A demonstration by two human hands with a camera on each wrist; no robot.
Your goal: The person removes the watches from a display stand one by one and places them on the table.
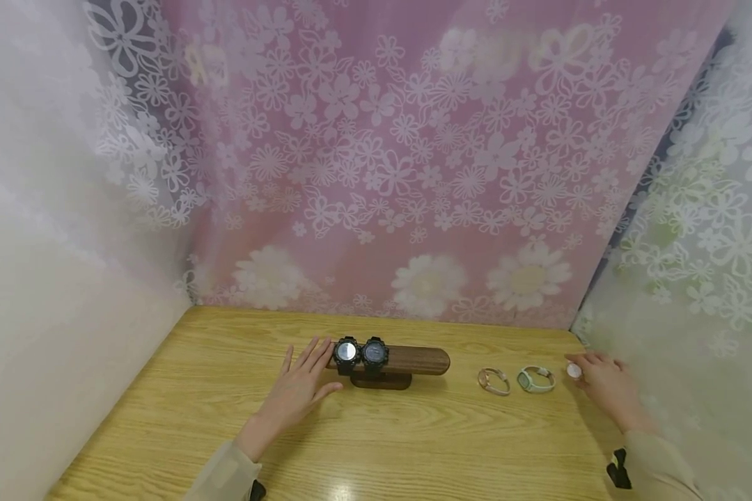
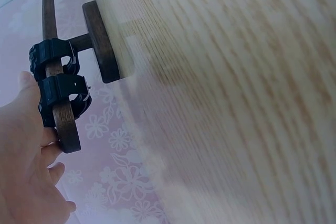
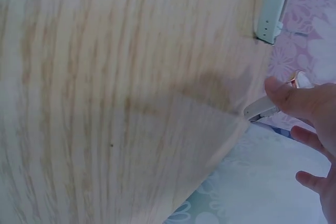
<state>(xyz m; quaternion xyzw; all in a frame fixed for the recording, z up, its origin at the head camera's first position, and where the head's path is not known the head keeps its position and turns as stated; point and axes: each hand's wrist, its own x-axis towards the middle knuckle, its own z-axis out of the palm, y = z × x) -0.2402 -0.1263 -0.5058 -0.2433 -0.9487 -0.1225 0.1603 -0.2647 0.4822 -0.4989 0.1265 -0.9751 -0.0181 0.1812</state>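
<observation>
Closest to me, two pale sleeves [image 1: 225,473] reach in over the front of the wood-grain desk [image 1: 413,445], a small black device [image 1: 618,470] at each wrist.

The left hand [image 1: 297,386] lies left of the desk's middle, fingers straight and spread, its fingertips at the left end of a dark wooden watch stand [image 1: 416,360]. Its thumb stands apart in front of the bar; how firmly it presses I cannot tell.

Over by the right edge, near the back right corner, the right hand [image 1: 611,390] pinches a small white-dialled watch [image 1: 574,371] between thumb and finger. Whether that watch touches the desk I cannot tell.

Just inward from it, a mint-green watch [image 1: 526,380] lies on its side, strap looped, and next to that, towards the stand, is a rose-gold watch [image 1: 484,378], looped as well. The two sit near each other, apart.

The stand's bar runs along the back edge, raised on a low base. Two chunky black sports watches, one with a glaring dial [image 1: 347,351] and one with a darker dial [image 1: 374,353], are strapped round it side by side towards the left end, beside the fingers.

Beyond the back edge hangs a pink floral curtain [image 1: 376,139]; a greyish-white floral curtain [image 1: 727,278] covers the right side.
</observation>
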